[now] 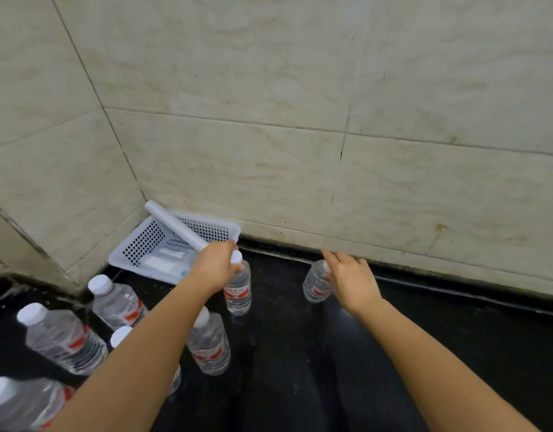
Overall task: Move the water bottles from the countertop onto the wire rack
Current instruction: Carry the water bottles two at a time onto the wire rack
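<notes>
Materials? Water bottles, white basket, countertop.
The water bottles: clear thin plastic, with see-through ribbed walls and white caps. The basket: white moulded plastic, likely, with perforated walls and a matte look. The countertop: black and glossy, shows reflections. Polished stone or a lookalike, can't tell.

You have a single view, from the wide-angle camera on your head, looking forward and down over the work. Your left hand [217, 266] and right hand [351, 280] sit near mid-frame, close to the lens. The black tabletop [284, 353] fills the space below them; the tiled wall [300, 120] rises just beyond them, bowed by the lens.
</notes>
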{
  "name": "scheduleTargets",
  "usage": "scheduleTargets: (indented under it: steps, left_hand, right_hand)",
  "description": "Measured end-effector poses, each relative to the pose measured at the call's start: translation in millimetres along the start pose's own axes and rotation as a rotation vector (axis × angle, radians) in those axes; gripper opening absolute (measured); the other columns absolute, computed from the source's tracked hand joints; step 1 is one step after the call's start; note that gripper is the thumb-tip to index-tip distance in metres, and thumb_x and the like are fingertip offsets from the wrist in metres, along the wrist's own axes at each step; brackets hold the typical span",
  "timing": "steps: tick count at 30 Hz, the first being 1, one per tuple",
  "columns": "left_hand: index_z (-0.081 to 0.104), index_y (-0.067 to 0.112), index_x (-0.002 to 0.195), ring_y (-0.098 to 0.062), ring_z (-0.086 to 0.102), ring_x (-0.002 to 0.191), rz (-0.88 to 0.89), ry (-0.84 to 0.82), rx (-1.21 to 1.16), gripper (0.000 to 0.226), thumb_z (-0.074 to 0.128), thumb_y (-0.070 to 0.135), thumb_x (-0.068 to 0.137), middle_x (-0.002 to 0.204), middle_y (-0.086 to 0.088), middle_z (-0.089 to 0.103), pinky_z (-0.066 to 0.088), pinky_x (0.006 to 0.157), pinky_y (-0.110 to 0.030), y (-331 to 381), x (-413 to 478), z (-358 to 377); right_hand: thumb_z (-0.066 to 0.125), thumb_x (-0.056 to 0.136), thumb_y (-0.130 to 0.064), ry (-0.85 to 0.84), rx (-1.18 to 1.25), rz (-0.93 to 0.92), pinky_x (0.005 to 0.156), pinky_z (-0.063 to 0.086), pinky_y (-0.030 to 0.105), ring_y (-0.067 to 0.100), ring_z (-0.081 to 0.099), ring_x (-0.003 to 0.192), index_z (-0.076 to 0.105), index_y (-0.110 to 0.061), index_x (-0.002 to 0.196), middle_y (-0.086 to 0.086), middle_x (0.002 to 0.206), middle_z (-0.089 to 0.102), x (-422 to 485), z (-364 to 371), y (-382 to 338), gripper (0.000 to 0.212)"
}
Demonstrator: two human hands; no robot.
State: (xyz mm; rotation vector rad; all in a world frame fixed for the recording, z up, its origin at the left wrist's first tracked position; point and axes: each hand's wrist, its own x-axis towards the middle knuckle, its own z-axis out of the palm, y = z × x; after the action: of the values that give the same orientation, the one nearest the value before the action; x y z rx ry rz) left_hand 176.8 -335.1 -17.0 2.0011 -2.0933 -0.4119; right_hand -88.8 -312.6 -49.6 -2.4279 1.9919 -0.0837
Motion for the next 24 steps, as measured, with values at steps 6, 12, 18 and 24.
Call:
scheduleTargets:
  steps: [6, 12, 18, 24]
  left_hand:
    - [0.061, 0.002, 0.100, -0.032, 0.059, 0.094, 0.212, -0.013, 0.081, 0.021, 0.055, 0.017, 0.087, 0.102, -0.016, 0.064, 0.043, 0.075, -0.039, 26.6, -14.5, 18.8]
    - [0.048, 0.022, 0.060, -0.024, 0.056, 0.072, 0.345, -0.065, -0.054, 0.024, 0.064, 0.025, 0.077, 0.069, -0.001, 0.057, 0.038, 0.060, -0.032, 88.9, -59.0, 29.5]
    - [0.063, 0.012, 0.069, -0.020, 0.058, 0.068, 0.520, -0.125, -0.207, 0.018, 0.066, 0.029, 0.073, 0.067, -0.003, 0.064, 0.045, 0.061, -0.034, 201.1, -130.6, 55.6]
    - [0.066, 0.013, 0.073, -0.022, 0.061, 0.074, 0.573, -0.104, -0.392, 0.013, 0.070, 0.025, 0.074, 0.076, -0.005, 0.069, 0.047, 0.064, -0.033, 335.5, -224.8, 89.8]
  right_hand:
    - [0.052, 0.094, -0.034, -0.019, 0.151, 0.200, 0.090, 0.043, 0.040, 0.028, 0.050, 0.117, 0.054, -0.012, 0.123, 0.008, 0.123, 0.058, -46.8, -14.2, 27.7, 0.036]
    - [0.064, 0.083, -0.043, -0.151, 0.259, 0.310, 0.073, 0.048, 0.035, 0.029, 0.063, 0.094, 0.063, -0.014, 0.092, 0.009, 0.102, 0.069, -122.9, -49.9, 79.9, 0.031]
    - [0.072, 0.075, -0.046, -0.189, 0.300, 0.407, 0.071, 0.053, 0.037, 0.022, 0.064, 0.085, 0.070, -0.014, 0.095, 0.003, 0.093, 0.070, -243.1, -83.7, 150.2, 0.038]
    - [0.072, 0.075, -0.043, -0.046, 0.327, 0.449, 0.065, 0.049, 0.031, 0.017, 0.062, 0.078, 0.070, -0.017, 0.092, -0.004, 0.082, 0.065, -375.5, -119.6, 225.5, 0.031]
